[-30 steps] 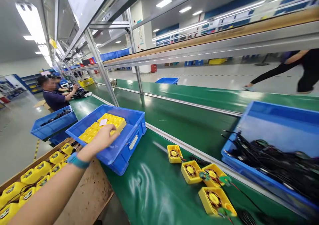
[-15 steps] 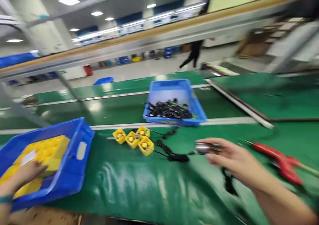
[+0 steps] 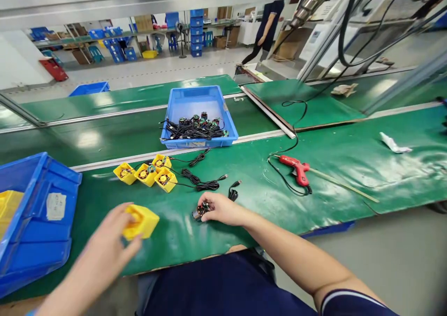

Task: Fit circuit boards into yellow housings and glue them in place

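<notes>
The left hand [image 3: 110, 237] has its grip closed around a yellow housing [image 3: 148, 223], and the right grip [image 3: 217, 209] is closed on a small metal part [image 3: 197, 213], both over the green worktop [image 3: 251, 167]. Beyond them, four wired yellow cases [image 3: 144, 175] lie together; farther, a blue bin [image 3: 220, 142] holds black cables [image 3: 195, 131].

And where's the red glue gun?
In the head view, the red glue gun lies right of centre on the green bench, farther out than the right hand.

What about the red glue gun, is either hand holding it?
No, the red glue gun lies on the green bench; the left hand holds a yellow housing and the right hand a round metal part.
</notes>
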### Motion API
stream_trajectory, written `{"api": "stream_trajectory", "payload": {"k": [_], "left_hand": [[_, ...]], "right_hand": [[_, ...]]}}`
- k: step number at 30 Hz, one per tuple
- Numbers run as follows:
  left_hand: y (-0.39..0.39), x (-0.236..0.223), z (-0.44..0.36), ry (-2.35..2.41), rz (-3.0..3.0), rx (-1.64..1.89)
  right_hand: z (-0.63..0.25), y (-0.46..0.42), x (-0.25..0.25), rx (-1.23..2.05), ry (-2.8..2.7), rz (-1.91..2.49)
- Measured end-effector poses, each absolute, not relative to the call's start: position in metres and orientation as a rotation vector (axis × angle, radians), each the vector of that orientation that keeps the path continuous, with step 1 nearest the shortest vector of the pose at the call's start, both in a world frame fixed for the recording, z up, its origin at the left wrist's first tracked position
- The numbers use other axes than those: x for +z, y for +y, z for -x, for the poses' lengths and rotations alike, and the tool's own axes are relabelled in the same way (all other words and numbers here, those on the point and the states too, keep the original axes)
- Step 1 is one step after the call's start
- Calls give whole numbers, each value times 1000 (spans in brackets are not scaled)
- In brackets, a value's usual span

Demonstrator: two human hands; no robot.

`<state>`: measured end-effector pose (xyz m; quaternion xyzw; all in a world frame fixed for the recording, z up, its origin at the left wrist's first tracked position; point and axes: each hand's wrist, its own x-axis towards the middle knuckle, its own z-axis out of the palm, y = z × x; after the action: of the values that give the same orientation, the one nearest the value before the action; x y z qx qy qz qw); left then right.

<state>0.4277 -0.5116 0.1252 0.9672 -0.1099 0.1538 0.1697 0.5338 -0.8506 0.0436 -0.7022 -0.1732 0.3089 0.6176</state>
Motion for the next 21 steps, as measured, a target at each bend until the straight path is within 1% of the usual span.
{"api": "stream_trajectory", "payload": {"k": [2,3,6,8,9,11,15,17,21], "left_hand": [[-549,99,-436,-472,-2788,314],[-566,87,-441,-490,-2815,346],[-607,64,-449,-410,-2864,597],[-625,58,-445,-426,-2762,781],[-633,56,-441,-457,-2680,816],[-647,51,-433,-482,-2531,739],[-669,32,-429,-354,-2371,427],[-672,23,-432,-323,-2299,398],[-671,19,-432,-241,-2251,486]], "right_hand": [[-532,-849,43,700,-409,1636],[-531,-849,44,690,-409,1646],[-528,-851,49,661,-402,1669],[-525,-854,53,648,-401,1678],[-523,-855,55,643,-408,1680],[-518,-857,59,618,-445,1681],[-507,-859,70,533,-564,1718],[-503,-858,76,445,-604,1797],[-495,-852,81,210,-662,1959]]}}
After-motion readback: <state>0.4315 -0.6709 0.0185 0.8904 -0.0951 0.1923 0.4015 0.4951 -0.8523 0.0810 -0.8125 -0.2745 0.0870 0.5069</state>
